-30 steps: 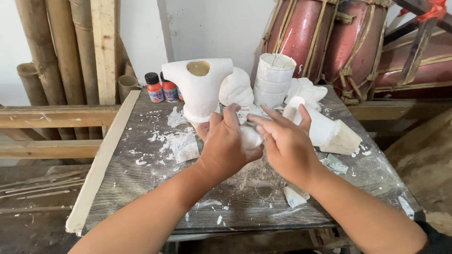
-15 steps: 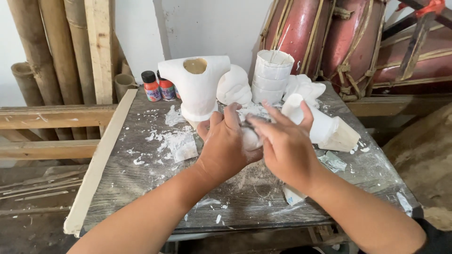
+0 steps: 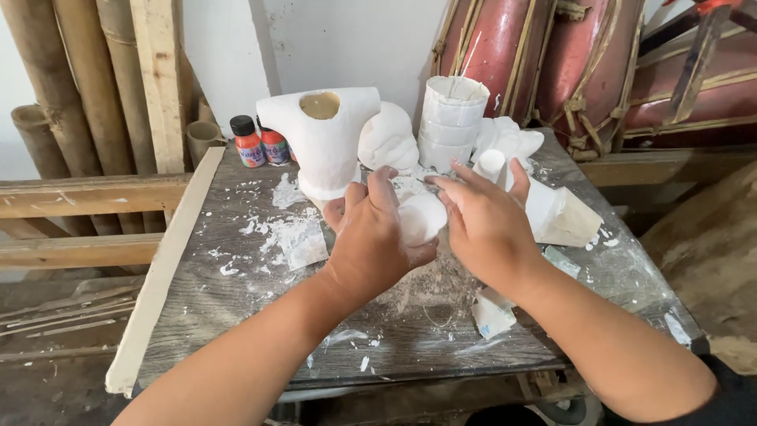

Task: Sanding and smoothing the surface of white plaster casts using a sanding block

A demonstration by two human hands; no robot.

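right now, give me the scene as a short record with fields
left hand: left hand cupped around a white plaster piece
right hand: right hand pressed on the same piece from the other side
surface: grey wooden table, strewn with white chips and dust
behind hands: white plaster torso, stacked white cups
back left: two small paint bottles
right of hands: white cone-shaped piece

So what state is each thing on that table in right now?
Left hand: closed around the white plaster piece.
Right hand: fingers spread over the same piece.
White plaster piece: held between both hands, above the table.
White plaster torso cast: upright, neck hole open on top.
Two paint bottles: upright, capped.
Stacked white cups: upright.
Wooden table: strewn with white chips and dust.
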